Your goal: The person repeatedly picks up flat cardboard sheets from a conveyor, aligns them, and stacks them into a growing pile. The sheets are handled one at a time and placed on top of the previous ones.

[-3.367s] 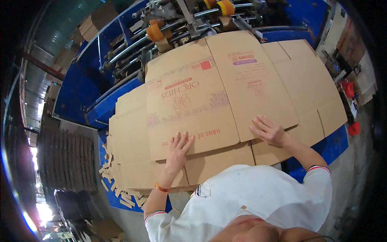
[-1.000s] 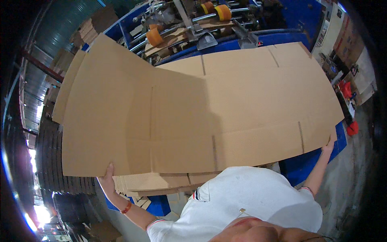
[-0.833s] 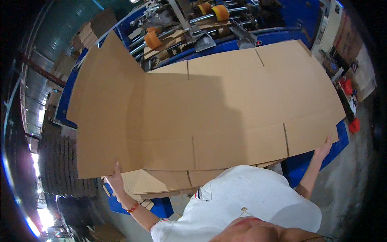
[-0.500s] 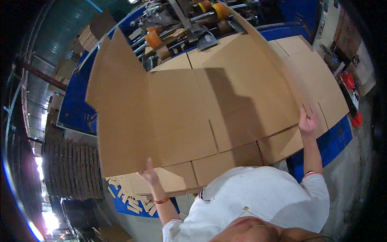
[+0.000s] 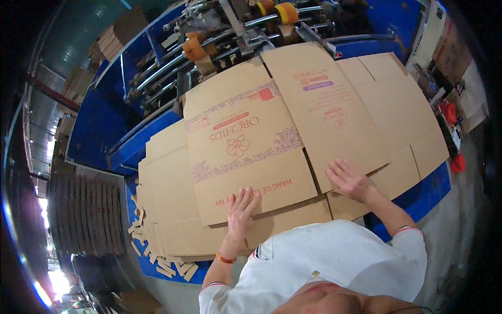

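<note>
A printed cardboard box blank (image 5: pixel 246 131) lies folded in front of me, its two side panels turned inward. Red and purple flower print covers the wide left panel; the narrower right panel (image 5: pixel 324 104) carries smaller print. A dark gap runs between the two. My left hand (image 5: pixel 242 209) rests flat on the near edge of the left panel, fingers spread. My right hand (image 5: pixel 349 180) presses on the near part of the right panel, its fingers stretched out. Beneath are more plain brown cardboard sheets (image 5: pixel 170 183), reaching out to both sides.
A machine with metal shafts and orange rollers (image 5: pixel 194 48) stands at the far edge of the blue table (image 5: pixel 426 188). Small cardboard offcuts (image 5: pixel 164 267) lie at the left near corner. A tall stack of cardboard (image 5: pixel 89 220) stands farther left. Red items (image 5: pixel 448 112) sit at the right.
Both raised side panels have been folded down inward, so their printed faces now show. My hands have moved from the outer sides toward the middle, onto the panels.
</note>
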`<action>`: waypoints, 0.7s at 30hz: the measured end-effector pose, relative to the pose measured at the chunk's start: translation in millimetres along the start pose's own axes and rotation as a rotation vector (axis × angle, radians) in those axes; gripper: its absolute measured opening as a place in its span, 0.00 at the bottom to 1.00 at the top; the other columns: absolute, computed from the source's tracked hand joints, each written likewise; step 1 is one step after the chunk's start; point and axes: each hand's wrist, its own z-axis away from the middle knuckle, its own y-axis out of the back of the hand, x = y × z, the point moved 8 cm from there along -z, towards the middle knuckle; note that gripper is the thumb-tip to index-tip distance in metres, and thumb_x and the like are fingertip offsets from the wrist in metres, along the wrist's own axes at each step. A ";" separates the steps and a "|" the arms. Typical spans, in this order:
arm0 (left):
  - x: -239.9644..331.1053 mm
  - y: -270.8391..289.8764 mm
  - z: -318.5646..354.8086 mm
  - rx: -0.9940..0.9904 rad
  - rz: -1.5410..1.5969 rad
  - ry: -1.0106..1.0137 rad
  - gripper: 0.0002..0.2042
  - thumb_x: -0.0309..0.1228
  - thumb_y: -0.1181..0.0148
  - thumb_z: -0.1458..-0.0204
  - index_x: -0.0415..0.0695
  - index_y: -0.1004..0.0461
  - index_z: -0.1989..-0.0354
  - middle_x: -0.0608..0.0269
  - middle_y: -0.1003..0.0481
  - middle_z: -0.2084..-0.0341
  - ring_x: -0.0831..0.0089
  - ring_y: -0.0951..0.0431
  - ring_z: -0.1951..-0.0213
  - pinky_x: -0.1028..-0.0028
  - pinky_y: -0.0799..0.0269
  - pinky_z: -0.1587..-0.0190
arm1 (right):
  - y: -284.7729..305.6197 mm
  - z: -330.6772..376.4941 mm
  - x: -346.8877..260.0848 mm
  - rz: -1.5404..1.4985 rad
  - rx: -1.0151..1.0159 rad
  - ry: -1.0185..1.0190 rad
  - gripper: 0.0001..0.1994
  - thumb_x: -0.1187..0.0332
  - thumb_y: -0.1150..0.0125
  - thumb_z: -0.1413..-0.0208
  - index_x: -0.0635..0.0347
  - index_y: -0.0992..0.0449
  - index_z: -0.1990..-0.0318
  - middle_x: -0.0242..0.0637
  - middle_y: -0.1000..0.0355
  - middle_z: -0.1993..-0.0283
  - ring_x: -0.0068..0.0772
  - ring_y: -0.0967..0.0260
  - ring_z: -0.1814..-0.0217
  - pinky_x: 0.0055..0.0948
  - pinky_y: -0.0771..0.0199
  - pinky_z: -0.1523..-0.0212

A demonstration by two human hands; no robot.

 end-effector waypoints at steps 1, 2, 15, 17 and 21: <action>0.0 0.1 -1.4 -0.005 0.000 0.002 0.33 0.13 0.47 0.64 0.51 0.30 0.43 0.55 0.35 0.40 0.55 0.38 0.38 0.51 0.49 0.35 | -6.3 0.5 -1.7 0.021 0.025 0.009 0.23 0.59 0.42 0.52 0.61 0.28 0.49 0.48 0.31 0.45 0.49 0.32 0.43 0.43 0.32 0.42; -0.1 0.1 -0.9 -0.006 0.001 0.009 0.34 0.13 0.47 0.64 0.51 0.30 0.43 0.55 0.35 0.40 0.55 0.38 0.38 0.51 0.49 0.35 | -11.6 -0.7 -4.0 0.044 0.050 0.025 0.24 0.59 0.42 0.53 0.60 0.28 0.48 0.47 0.31 0.45 0.49 0.32 0.44 0.44 0.32 0.42; -93.0 -0.1 -146.7 0.124 -0.168 -0.032 0.33 0.15 0.47 0.60 0.54 0.34 0.40 0.61 0.36 0.40 0.60 0.39 0.37 0.47 0.51 0.37 | -50.9 -122.0 95.7 0.068 0.363 -0.023 0.25 0.64 0.39 0.57 0.58 0.29 0.47 0.41 0.31 0.44 0.45 0.30 0.48 0.35 0.26 0.49; -97.9 -1.6 -169.7 0.124 -0.338 -0.026 0.32 0.17 0.49 0.56 0.56 0.36 0.39 0.62 0.38 0.38 0.64 0.41 0.36 0.45 0.55 0.35 | -55.0 -138.5 116.7 0.074 0.466 -0.042 0.25 0.64 0.39 0.54 0.58 0.31 0.45 0.41 0.33 0.42 0.44 0.32 0.46 0.36 0.28 0.47; -140.2 18.9 -188.9 0.217 -0.436 0.239 0.28 0.25 0.49 0.50 0.54 0.39 0.37 0.63 0.37 0.39 0.64 0.40 0.37 0.43 0.58 0.35 | -51.8 -160.4 148.5 0.072 0.458 -0.291 0.25 0.70 0.39 0.53 0.59 0.32 0.44 0.43 0.35 0.40 0.47 0.40 0.37 0.40 0.38 0.39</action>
